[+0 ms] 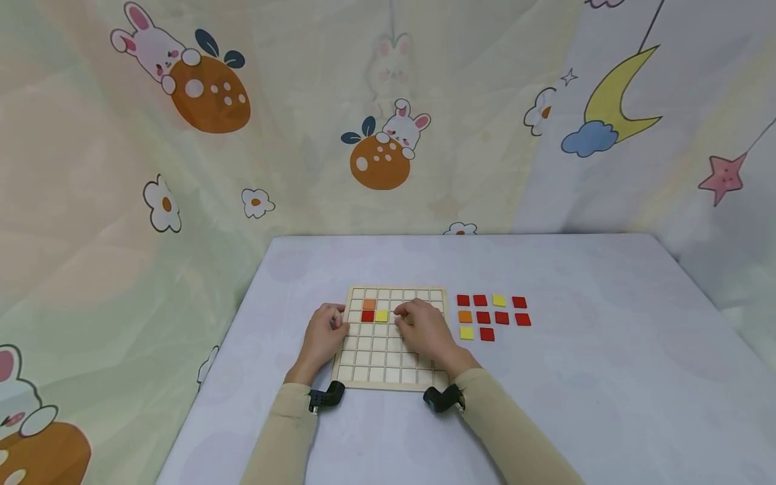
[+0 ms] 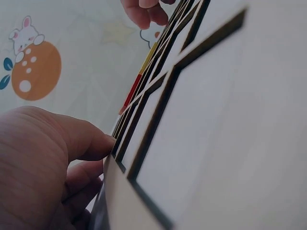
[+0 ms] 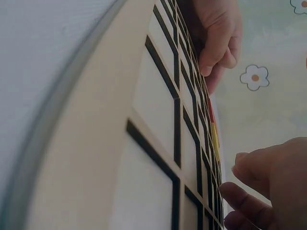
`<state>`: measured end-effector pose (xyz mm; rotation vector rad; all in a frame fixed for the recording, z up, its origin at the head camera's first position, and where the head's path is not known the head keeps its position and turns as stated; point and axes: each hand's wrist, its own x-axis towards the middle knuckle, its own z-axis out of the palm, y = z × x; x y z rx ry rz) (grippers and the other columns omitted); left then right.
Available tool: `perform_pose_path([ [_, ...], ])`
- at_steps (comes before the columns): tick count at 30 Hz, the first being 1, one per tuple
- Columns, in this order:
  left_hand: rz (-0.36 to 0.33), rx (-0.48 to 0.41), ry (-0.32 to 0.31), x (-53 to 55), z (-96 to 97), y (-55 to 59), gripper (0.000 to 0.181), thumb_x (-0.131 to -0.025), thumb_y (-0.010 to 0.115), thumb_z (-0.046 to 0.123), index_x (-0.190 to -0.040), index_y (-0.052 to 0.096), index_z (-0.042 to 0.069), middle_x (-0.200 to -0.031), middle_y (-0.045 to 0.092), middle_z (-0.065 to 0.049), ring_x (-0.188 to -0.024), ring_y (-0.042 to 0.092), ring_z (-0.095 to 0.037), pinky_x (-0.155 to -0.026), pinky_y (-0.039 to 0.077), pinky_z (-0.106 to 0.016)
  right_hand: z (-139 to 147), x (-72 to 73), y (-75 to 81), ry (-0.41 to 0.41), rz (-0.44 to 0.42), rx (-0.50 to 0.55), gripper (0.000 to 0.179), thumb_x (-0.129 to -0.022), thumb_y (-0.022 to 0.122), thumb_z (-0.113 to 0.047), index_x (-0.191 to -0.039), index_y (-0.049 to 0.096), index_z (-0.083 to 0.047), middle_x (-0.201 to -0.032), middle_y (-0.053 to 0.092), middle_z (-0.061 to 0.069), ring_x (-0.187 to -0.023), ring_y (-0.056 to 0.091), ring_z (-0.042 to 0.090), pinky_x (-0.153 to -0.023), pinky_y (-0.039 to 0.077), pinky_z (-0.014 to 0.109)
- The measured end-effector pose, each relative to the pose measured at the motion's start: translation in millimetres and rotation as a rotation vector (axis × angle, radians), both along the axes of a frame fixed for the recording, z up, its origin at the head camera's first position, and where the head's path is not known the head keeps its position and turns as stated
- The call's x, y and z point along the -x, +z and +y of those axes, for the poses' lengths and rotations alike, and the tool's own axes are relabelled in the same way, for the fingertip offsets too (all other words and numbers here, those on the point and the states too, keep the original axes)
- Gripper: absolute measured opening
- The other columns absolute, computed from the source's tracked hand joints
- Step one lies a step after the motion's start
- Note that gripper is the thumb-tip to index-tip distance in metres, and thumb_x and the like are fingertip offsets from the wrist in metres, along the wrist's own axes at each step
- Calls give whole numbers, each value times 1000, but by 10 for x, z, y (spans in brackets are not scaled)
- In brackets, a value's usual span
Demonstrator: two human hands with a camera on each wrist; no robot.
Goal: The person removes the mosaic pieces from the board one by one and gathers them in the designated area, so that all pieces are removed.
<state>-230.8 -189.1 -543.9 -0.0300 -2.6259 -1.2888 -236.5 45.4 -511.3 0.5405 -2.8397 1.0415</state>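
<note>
A wooden grid board lies on the table, with an orange tile, a red tile and a yellow tile set in its upper left squares. At the board's left edge, my left hand pinches the rim; in the left wrist view the thumb lies on top and the other fingers sit lower at the side. My right hand is over the board's right half, to the right of the yellow tile. In the right wrist view its thumb and fingers are apart, and no tile shows between them.
Right of the board, loose square tiles lie in rows on the table: several red tiles, two yellow tiles and an orange tile. A printed cloth hangs behind the table's far edge.
</note>
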Motion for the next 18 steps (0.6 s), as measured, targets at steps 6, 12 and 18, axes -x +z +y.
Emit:
perform_pose_path([
  [6,-6,2,3,-5,12,7,32,-84,67,3,-67,41,11,-122,61,-11,-120,52,-33,-77,38,-36,-49,40,-31,-2,-13,11,21,-91,67,-19,-111,70,-12,-101,64,-1,-90,58,16,-83,51,34],
  [12,0,1,-2,-20,14,18,32,-84,67,2,-67,41,11,-122,61,-12,-121,52,-33,-79,37,-37,-127,89,-77,-23,0,-16,25,-88,71,-22,-112,70,-13,-97,62,-1,-87,57,17,-81,48,37],
  [18,6,-2,-3,-7,9,10,32,-84,67,2,-67,42,11,-121,62,-11,-120,52,-32,-78,36,-36,-221,119,-80,-41,13,-81,29,-86,73,-27,-113,70,-16,-97,62,-1,-90,58,17,-86,45,46],
])
